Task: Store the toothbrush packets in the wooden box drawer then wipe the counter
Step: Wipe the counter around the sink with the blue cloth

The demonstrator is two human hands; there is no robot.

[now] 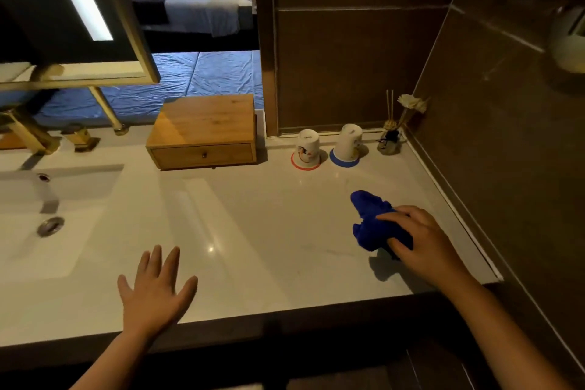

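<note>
A wooden box [205, 123] stands at the back of the white counter [253, 231], and its single drawer [202, 155] with a small knob is closed. No toothbrush packets are in sight. My right hand [421, 239] grips a crumpled blue cloth [372, 218] that rests on the counter at the right, near the wall. My left hand [155, 291] lies flat on the counter near the front edge, fingers spread, holding nothing.
Two upside-down cups [307, 149] [348, 144] stand right of the box, with a reed diffuser [391, 136] in the corner. A sink [50, 218] and gold tap [28, 133] are at the left. A dark tiled wall [506, 136] borders the counter's right side.
</note>
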